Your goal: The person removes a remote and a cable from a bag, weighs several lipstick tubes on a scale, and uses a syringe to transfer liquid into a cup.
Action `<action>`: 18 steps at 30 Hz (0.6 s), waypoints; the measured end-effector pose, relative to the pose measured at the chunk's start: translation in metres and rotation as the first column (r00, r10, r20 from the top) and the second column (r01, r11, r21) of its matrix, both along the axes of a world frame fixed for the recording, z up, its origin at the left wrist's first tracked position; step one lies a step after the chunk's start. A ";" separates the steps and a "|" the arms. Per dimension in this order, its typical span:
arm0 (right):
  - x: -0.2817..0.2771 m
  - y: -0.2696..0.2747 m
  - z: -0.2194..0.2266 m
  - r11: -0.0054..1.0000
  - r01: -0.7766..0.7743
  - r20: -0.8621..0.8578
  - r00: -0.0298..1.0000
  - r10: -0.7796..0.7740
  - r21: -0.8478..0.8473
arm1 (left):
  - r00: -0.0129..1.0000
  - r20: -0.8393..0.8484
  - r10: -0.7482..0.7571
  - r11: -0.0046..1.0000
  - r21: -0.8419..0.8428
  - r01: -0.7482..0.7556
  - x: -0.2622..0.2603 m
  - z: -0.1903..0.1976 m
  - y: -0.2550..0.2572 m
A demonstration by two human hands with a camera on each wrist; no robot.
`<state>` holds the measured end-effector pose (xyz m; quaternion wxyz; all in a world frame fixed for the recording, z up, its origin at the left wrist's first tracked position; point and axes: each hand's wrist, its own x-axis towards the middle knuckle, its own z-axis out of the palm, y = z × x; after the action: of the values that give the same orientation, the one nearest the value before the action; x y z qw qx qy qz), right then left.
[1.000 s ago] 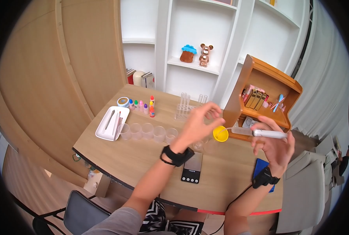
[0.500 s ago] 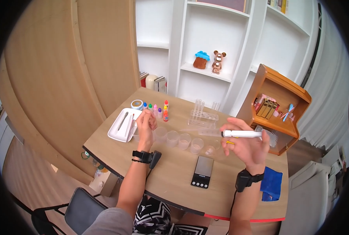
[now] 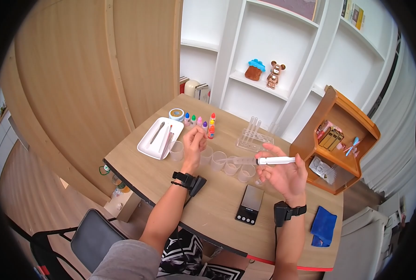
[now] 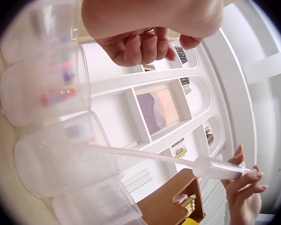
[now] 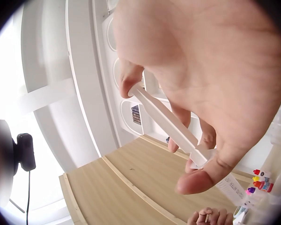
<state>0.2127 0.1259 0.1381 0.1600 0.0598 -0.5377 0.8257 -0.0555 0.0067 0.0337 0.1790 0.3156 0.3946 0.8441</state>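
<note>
White plunger [image 3: 277, 160] well out of its barrel, the syringe [image 3: 246, 161] lies nearly level above the table, held in the right hand [image 3: 286, 181]. That hand's fingers are bent around the barrel's end, and its thumb is at the plunger's far tip. A pale tube [image 4: 150, 153] slants down from the syringe to one of the cups [image 3: 218, 161]; I can't tell whether its end sits inside. Several such cups, see-through, run in a row across the wood.

The left hand [image 3: 195, 143] hangs over the row, its fingers loosely curled, with nothing that I can see in them.

Nearer the person, a black scale [image 3: 251, 204] lies on the table [image 3: 222, 201], and a blue cloth [image 3: 324, 227] is by the right forearm. Behind the cups stands a clear rack [image 3: 257, 139] with test tubes leaning in it. Small bottles [image 3: 211, 132] with bright caps cluster beyond the left hand, next to a white tray [image 3: 147, 140] of slim tools. At the table's right end is a wooden cabinet [image 3: 336, 135]; a shiny bear [image 3: 274, 75] sits on the white shelves behind.
</note>
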 end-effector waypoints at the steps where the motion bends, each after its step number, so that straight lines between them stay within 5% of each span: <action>1: 0.000 0.000 -0.001 1.000 -0.001 0.000 1.000 0.001 0.001 | 1.000 0.000 -0.003 1.000 -0.002 0.003 0.000 -0.001 0.000; 18: -0.001 0.004 -0.007 1.000 0.001 0.021 1.000 -0.001 -0.003 | 0.997 -0.075 -0.017 1.000 0.007 0.018 0.002 -0.002 0.002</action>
<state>0.2117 0.1303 0.1315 0.1547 0.0506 -0.5381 0.8270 -0.0536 0.0090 0.0317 0.1701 0.3513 0.3950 0.8316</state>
